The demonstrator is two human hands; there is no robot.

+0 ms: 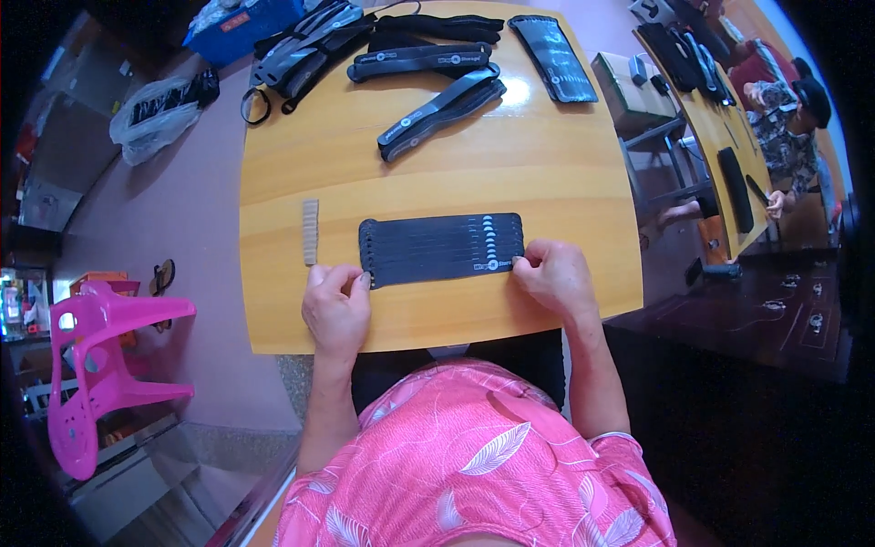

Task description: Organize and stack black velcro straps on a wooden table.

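Note:
On the wooden table (437,314) before me lies a row of overlapping black straps (424,246), fanned so that their edges show as fine parallel lines. Each has a small pale mark near the right end, and holes run along the left end. My left hand (335,308) pinches the near left corner of the nearest strap between thumb and forefinger. At the opposite end, my right hand (558,278) is closed on the same strap's right tip. A narrow tan ridged strip (311,232) lies just beyond my left hand.
Bundles of black straps (442,109) lie farther back, beside a wrapped flat pack (554,59). A pink stool (100,365) lies on its side at left, near a plastic bag (164,118). A blue crate (241,27) stands behind. Another person (788,123) works at a right-hand table.

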